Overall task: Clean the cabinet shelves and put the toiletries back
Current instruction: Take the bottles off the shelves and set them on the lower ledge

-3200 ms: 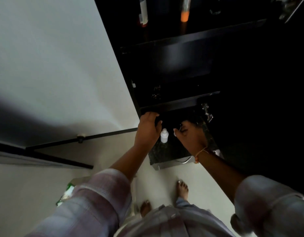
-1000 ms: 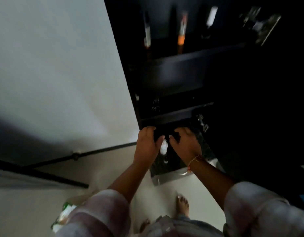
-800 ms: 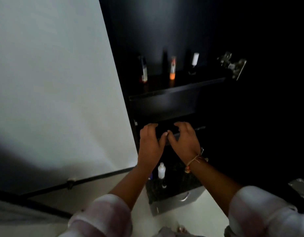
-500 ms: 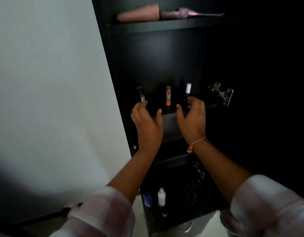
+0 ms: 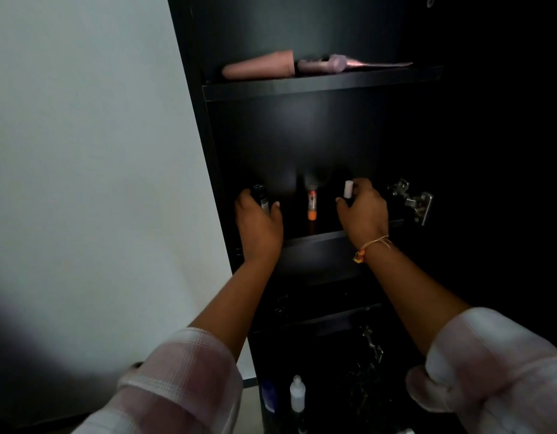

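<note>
Toiletries [image 5: 312, 198] stand on the middle shelf [image 5: 314, 237] of the dark cabinet [image 5: 302, 139]. My left hand [image 5: 259, 225] curls round a dark bottle [image 5: 261, 195], and my right hand [image 5: 363, 211] grasps a white-capped bottle [image 5: 348, 188]. An orange tube [image 5: 312, 214] stands upright between them. A metal hinge [image 5: 412, 200] is just right of my right hand. On the shelf above, a pink tube [image 5: 260, 68] lies on its side.

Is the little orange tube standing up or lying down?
Standing up. The orange tube stands upright on the shelf, its orange end at the bottom.
</note>
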Demonstrator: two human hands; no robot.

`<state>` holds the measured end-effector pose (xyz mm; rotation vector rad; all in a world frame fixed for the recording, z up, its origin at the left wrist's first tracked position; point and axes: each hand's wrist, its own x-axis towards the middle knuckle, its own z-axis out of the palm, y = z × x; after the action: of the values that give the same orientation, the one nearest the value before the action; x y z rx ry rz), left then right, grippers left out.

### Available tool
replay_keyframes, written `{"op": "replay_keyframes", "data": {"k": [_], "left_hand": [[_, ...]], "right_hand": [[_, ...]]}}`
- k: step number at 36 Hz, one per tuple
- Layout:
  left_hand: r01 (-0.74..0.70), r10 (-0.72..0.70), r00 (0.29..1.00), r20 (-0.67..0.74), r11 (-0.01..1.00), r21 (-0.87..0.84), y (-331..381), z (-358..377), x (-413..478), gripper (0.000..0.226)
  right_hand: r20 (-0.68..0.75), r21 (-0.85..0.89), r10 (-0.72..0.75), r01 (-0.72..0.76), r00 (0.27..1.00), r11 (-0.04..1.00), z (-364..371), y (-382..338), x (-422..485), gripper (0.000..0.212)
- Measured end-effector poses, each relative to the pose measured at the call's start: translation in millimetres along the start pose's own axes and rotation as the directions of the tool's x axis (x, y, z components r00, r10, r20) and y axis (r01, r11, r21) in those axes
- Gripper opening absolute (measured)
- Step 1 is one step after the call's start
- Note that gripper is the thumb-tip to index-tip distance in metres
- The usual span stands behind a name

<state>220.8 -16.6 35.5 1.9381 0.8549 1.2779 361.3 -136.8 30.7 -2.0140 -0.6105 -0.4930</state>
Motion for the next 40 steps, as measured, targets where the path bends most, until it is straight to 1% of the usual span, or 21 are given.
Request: {"op": "replay_keyframes", "data": {"k": [4,8,11,19,22,24,26,28,31,33,35,37,40], "left_hand": [[0.064,-0.064,0.997,0.034,0.998,-0.004,-3,2,5,0.053],[0.089,-0.089,0.994,0.058,0.996,-0.010,-3,1,7,0.044],[0.061,-0.058,0.997,0.060,0.997,-0.045,-4,-2,4,0.041],[-0.093,0.100,0.994,0.031,0.979,-0.184,-10,-13,-16,0.037],[-0.114,0.126,0.991,0.038,0.964,-0.238,-7,-23,-33,0.044],[-0.096,0.125,0.988,0.087,0.956,-0.277,-5,-32,-47,0.053],[-0.083,0.138,0.977,0.161,0.948,-0.308,-7,-42,-64,0.062],[-0.061,0.150,0.957,0.250,0.942,-0.330,-16,-51,-82,0.066],[0.007,0.113,0.922,0.371,0.952,-0.307,-43,-60,-113,0.060],[0.053,0.061,0.897,0.439,0.969,-0.242,-68,-63,-138,0.051],[0.120,-0.031,0.869,0.494,0.981,-0.150,-95,-67,-164,0.046],[0.186,-0.126,0.831,0.542,0.981,-0.057,-122,-71,-189,0.044],[0.233,-0.242,0.769,0.591,0.968,0.094,-162,-76,-223,0.040]], "right_hand": [[-0.005,-0.015,0.001,-0.002,1.000,1.000,0,3,3,0.024],[0.000,-0.038,0.022,-0.022,1.000,0.999,-2,3,3,0.020],[-0.013,-0.006,0.025,-0.025,1.000,1.000,-5,4,-1,0.017],[-0.026,0.153,0.022,-0.018,0.999,0.988,-18,1,-32,0.017],[-0.052,0.218,0.021,-0.009,0.998,0.976,-22,-3,-54,0.020],[-0.055,0.235,0.030,-0.017,0.998,0.972,-24,-5,-74,0.021],[-0.012,0.242,0.048,-0.044,0.999,0.969,-23,-4,-97,0.021],[0.062,0.245,0.077,-0.090,0.995,0.965,-19,5,-122,0.021],[0.195,0.218,0.121,-0.163,0.973,0.962,-9,25,-163,0.021],[0.272,0.159,0.164,-0.213,0.948,0.964,-3,39,-192,0.020],[0.349,0.083,0.207,-0.250,0.914,0.965,1,51,-222,0.019],[0.430,0.018,0.240,-0.274,0.870,0.962,8,66,-250,0.018],[0.542,-0.067,0.290,-0.303,0.789,0.951,22,91,-291,0.016]]}}
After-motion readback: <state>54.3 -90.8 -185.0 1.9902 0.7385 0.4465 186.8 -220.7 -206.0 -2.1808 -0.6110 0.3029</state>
